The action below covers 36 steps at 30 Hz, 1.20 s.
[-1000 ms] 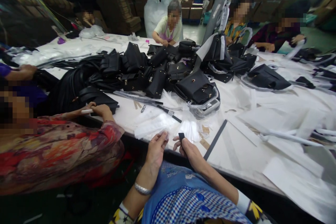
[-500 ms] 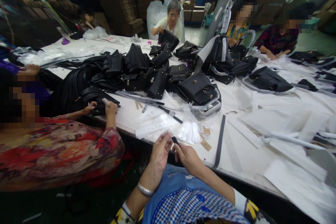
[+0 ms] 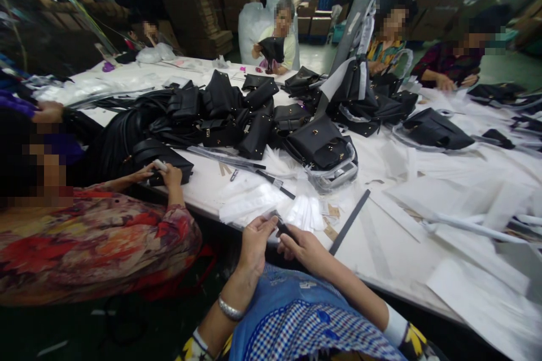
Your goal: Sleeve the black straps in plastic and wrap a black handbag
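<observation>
A black strap (image 3: 350, 222) slants over the table edge, and its short end shows between my two hands. My right hand (image 3: 300, 247) is closed round this strap near its end. My left hand (image 3: 256, 240) pinches the strap's tip, where a bit of clear plastic seems to show. Just beyond my fingers lie thin white plastic sleeves (image 3: 305, 212) and small brown paper tags (image 3: 333, 211). Whether the strap runs unbroken beneath my right hand cannot be seen.
Black bags (image 3: 317, 141) and coiled straps (image 3: 122, 130) cover the middle and left of the white table (image 3: 406, 254). White sheets (image 3: 486, 293) lie at right. A person in a floral top (image 3: 101, 237) works close on the left; others sit across.
The strap on the table has swung, its far end tilting right. My left fingers have moved onto the strap's tip. The person across has lowered a black bag.
</observation>
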Available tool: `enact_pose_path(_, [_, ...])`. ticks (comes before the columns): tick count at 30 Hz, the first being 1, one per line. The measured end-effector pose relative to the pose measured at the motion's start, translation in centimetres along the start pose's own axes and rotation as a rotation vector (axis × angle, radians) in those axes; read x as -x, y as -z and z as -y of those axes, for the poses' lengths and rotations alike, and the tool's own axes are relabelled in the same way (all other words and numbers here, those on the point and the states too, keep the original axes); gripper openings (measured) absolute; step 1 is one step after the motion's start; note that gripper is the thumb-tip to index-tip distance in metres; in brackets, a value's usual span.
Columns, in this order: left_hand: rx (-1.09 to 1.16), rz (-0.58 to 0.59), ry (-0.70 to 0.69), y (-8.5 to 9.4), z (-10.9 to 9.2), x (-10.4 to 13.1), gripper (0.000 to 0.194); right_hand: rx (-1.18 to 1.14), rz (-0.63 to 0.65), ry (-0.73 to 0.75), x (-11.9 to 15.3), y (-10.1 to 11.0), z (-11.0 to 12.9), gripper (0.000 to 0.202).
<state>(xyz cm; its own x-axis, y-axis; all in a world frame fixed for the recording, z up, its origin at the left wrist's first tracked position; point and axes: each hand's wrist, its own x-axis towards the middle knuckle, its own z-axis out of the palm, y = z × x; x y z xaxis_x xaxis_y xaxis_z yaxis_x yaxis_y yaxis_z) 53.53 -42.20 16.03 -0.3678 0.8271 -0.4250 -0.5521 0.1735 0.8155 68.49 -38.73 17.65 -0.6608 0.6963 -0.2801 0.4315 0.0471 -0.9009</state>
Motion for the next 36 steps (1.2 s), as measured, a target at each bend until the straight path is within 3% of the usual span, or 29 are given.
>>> enact_pose_path(2, [0.107, -0.114, -0.056, 1.0, -1.3, -1.2, 0.029, -0.045, 0.036, 0.034, 0.9, 0.6, -0.5, 0.028])
enact_pose_path(5, [0.192, -0.188, -0.07, 2.3, -2.7, -2.5, 0.029, -0.069, 0.041, 0.027, 2.0, 1.2, -1.2, 0.043])
enact_pose_path(7, [0.171, -0.153, -0.031, 2.2, -2.6, -2.3, 0.029, -0.112, 0.023, 0.008, 2.0, 1.3, -1.2, 0.053])
enact_pose_path(13, [0.039, 0.103, 0.1, -1.1, 0.1, 0.6, 0.031, -0.185, -0.042, 0.014, 0.6, 1.9, 0.4, 0.063])
enact_pose_path(15, [0.067, 0.049, 0.08, -0.9, -0.2, 0.4, 0.029, -0.162, 0.01, 0.026, 1.3, 2.8, 0.3, 0.065])
enact_pose_path(19, [0.157, -0.184, -0.003, 1.9, -2.3, -1.4, 0.023, -0.099, 0.083, -0.024, 3.8, 4.5, -1.1, 0.061])
enact_pose_path(21, [0.157, -0.206, -0.003, 2.8, -2.7, -1.6, 0.022, -0.11, 0.063, -0.062, 4.4, 4.5, -1.5, 0.061])
enact_pose_path(23, [0.139, -0.16, 0.025, 2.4, -2.2, -1.0, 0.023, -0.108, 0.024, -0.063, 4.1, 3.9, -1.2, 0.061])
enact_pose_path(26, [0.107, -0.054, 0.086, 0.3, -0.4, 0.8, 0.025, -0.101, -0.032, -0.013, 2.6, 2.9, 0.0, 0.061])
enact_pose_path(30, [0.041, 0.08, 0.138, -1.2, 0.4, 2.4, 0.029, -0.092, -0.059, 0.033, 2.1, 3.2, 1.1, 0.062])
enact_pose_path(36, [0.151, -0.154, 0.021, 1.4, -2.5, 0.8, 0.031, -0.131, 0.101, -0.019, 4.5, 4.1, 0.3, 0.063])
